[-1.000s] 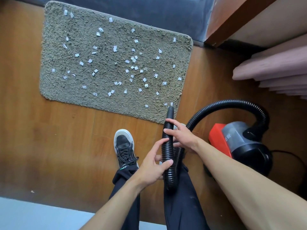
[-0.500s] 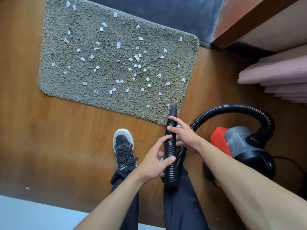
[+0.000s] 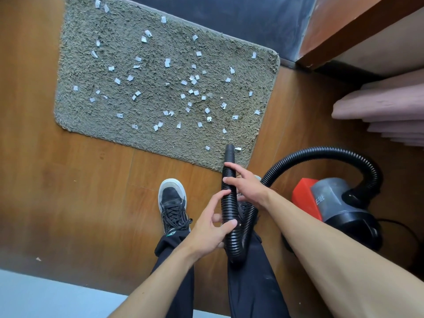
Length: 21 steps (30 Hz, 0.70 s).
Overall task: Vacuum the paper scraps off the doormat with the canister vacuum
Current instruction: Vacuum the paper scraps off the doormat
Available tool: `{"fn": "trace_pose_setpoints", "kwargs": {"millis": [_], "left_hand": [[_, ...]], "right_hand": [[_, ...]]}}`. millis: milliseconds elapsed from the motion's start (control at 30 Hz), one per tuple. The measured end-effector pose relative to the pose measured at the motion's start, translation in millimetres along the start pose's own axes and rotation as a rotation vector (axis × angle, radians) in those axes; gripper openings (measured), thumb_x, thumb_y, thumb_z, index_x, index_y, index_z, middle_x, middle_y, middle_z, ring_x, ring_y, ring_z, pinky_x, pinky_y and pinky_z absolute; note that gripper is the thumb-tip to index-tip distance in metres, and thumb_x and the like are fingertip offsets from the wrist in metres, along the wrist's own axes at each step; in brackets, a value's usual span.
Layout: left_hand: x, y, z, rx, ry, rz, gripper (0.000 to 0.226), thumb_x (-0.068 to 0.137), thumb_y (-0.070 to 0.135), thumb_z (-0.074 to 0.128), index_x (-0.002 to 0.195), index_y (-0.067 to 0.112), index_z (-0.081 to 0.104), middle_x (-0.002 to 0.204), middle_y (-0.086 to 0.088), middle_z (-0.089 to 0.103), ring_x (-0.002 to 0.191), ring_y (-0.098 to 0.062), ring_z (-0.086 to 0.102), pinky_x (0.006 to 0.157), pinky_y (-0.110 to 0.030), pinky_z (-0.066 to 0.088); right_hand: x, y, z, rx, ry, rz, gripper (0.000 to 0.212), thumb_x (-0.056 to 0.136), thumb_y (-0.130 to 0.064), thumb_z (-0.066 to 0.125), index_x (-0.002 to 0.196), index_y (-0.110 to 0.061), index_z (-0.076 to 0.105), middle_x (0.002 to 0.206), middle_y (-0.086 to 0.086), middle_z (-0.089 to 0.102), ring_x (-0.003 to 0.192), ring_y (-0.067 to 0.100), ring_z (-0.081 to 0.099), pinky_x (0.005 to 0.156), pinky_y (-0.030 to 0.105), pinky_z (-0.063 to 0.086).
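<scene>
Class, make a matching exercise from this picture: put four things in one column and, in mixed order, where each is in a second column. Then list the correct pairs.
Things
1. White paper scraps
2. Black ribbed vacuum hose
3. Red and grey canister vacuum
4. Black lace-up shoe with white toe

Places
A. On the wooden floor, to the person's right
B. Scattered over the grey shaggy doormat
C. Held in the left hand and right hand
D. On the floor, just short of the mat's near edge

Pairs: 1-B, 2-C, 3-A, 4-D
</scene>
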State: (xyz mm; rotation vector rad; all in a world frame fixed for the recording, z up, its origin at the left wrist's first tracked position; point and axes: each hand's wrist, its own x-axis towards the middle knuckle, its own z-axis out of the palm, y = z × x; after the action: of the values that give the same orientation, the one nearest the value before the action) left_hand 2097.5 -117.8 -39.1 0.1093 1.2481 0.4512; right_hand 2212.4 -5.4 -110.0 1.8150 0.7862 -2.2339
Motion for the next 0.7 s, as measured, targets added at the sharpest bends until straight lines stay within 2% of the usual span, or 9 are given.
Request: {"fn": "trace_pose_setpoints", "kwargs": {"millis": [133, 300, 367, 433, 500, 600, 700], "left_hand": [[-1, 2, -3, -0.020, -0.009, 0.009, 0.062, 0.097, 0.009, 0.060, 0.138, 0.051, 0.038, 0.111, -0.012, 0.072, 0.086, -0.021, 0.073, 0.063, -0.031, 0.057], [-4, 0, -6, -0.016, -0.032, -0.003, 0.063, 0.097, 0.012, 0.060, 0.136, 0.055, 0.038, 0.109, -0.009, 0.073, 0.087, -0.021, 0.072, 0.064, -0.031, 0.057], [-4, 1, -7, -0.003, -0.051, -0.011, 0.062, 0.097, 0.013, 0.060, 0.136, 0.056, 0.037, 0.108, -0.011, 0.072, 0.082, -0.018, 0.070, 0.061, -0.027, 0.054], [-3, 4, -7, 0.008, -0.065, -0.016, 0.062, 0.097, 0.014, 0.059, 0.135, 0.058, 0.038, 0.110, -0.016, 0.070, 0.077, -0.017, 0.066, 0.057, -0.026, 0.051], [1, 7, -8, 0.030, -0.075, -0.016, 0.062, 0.096, 0.014, 0.060, 0.134, 0.059, 0.039, 0.113, -0.021, 0.067, 0.079, -0.019, 0.066, 0.060, -0.031, 0.055], [7, 13, -10, 0.068, -0.087, -0.019, 0.062, 0.095, 0.015, 0.060, 0.133, 0.060, 0.038, 0.116, -0.020, 0.067, 0.092, -0.025, 0.069, 0.078, -0.049, 0.059], [11, 16, -14, 0.082, -0.097, -0.015, 0.062, 0.095, 0.015, 0.060, 0.134, 0.058, 0.038, 0.116, -0.018, 0.067, 0.101, -0.032, 0.071, 0.082, -0.053, 0.059]], "right_hand": [[2, -4, 3, -0.006, 0.001, 0.015, 0.050, 0.094, -0.012, 0.059, 0.138, -0.032, 0.048, 0.097, 0.002, 0.057, 0.074, 0.010, 0.061, 0.056, 0.027, 0.053], [-4, -5, 3, -0.036, 0.020, 0.022, 0.048, 0.094, -0.012, 0.059, 0.137, -0.030, 0.050, 0.091, 0.004, 0.057, 0.061, 0.006, 0.060, 0.048, 0.021, 0.050], [-6, -2, 3, -0.038, 0.065, 0.018, 0.047, 0.094, -0.011, 0.059, 0.136, -0.029, 0.050, 0.088, 0.003, 0.056, 0.051, 0.000, 0.059, 0.046, 0.019, 0.048], [-7, 0, 2, -0.015, 0.098, 0.013, 0.047, 0.094, -0.011, 0.058, 0.136, -0.029, 0.050, 0.089, 0.005, 0.056, 0.051, 0.001, 0.059, 0.046, 0.019, 0.048], [-6, 1, 0, 0.008, 0.116, 0.013, 0.047, 0.094, -0.011, 0.058, 0.137, -0.029, 0.050, 0.090, 0.006, 0.056, 0.053, 0.003, 0.059, 0.045, 0.020, 0.048], [-3, -2, -3, 0.005, 0.123, 0.012, 0.047, 0.095, -0.012, 0.057, 0.137, -0.030, 0.049, 0.090, 0.006, 0.056, 0.053, 0.003, 0.058, 0.045, 0.020, 0.047], [0, -3, -4, 0.017, 0.126, 0.019, 0.047, 0.095, -0.012, 0.057, 0.137, -0.031, 0.048, 0.096, 0.007, 0.057, 0.047, 0.000, 0.056, 0.045, 0.020, 0.047]]}}
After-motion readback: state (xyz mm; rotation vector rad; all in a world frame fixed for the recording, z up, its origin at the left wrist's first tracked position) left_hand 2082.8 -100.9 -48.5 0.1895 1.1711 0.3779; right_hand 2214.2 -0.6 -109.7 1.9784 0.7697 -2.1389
